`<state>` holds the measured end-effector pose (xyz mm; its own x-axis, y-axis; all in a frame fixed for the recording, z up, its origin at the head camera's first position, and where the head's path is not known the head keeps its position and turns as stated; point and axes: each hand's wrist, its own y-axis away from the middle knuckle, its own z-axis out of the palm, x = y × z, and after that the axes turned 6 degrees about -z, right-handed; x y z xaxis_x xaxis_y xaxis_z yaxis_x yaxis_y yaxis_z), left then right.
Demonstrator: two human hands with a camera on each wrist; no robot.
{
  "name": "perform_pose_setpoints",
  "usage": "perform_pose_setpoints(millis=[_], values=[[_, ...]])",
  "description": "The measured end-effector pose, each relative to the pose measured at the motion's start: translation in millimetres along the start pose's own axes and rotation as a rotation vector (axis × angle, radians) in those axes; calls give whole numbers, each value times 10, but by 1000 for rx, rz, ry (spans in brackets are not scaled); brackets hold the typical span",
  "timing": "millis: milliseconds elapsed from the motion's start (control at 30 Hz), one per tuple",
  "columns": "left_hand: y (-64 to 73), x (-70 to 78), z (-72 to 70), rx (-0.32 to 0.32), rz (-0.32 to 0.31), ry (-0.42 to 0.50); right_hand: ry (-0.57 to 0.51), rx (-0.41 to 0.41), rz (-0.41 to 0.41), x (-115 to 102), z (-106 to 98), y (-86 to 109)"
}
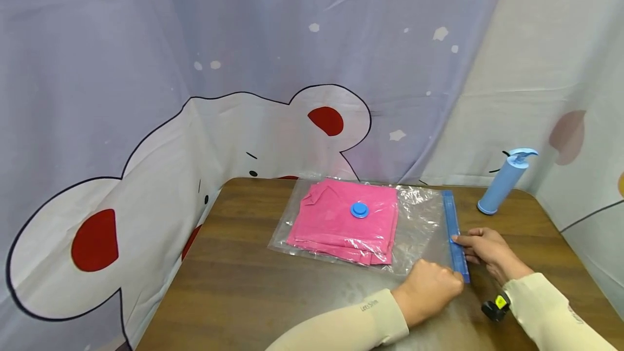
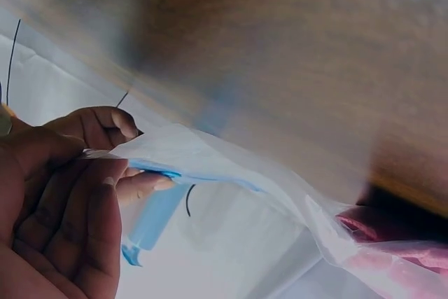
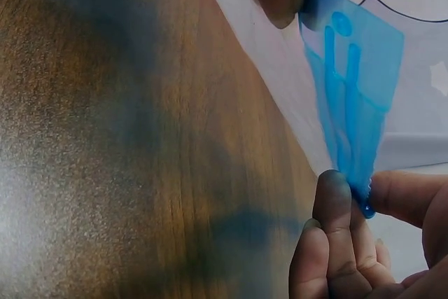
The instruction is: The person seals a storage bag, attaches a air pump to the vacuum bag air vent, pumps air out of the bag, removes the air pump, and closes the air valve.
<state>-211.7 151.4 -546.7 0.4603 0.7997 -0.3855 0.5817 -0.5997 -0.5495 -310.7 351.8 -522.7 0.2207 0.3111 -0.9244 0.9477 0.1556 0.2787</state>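
Note:
A clear vacuum storage bag (image 1: 416, 232) lies on the wooden table with a folded pink garment (image 1: 331, 221) inside. On its upper face sits a round blue valve cap (image 1: 359, 210). Along the right end runs a blue zip strip (image 1: 451, 215). My left hand (image 1: 431, 288), fingers curled, grips the strip's near end; the left wrist view shows this hand (image 2: 66, 208) holding the film edge. Farther along the strip, my right hand (image 1: 487, 252) pinches it between thumb and fingers. In the right wrist view, the strip (image 3: 353, 89) stretches between both hands, raised off the table.
A light blue hand pump (image 1: 502, 186) stands tilted in the head view near the table's back right corner. Printed curtain cloth (image 1: 273, 140) hangs behind and beside the table (image 1: 234, 280). A black and yellow device (image 1: 496, 306) is on my right wrist.

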Motion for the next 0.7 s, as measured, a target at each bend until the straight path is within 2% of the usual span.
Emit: perform_pose_setpoints(millis=[700], values=[[-4,2,21,-37,30,0,16,10,4,-3,-28,-61]])
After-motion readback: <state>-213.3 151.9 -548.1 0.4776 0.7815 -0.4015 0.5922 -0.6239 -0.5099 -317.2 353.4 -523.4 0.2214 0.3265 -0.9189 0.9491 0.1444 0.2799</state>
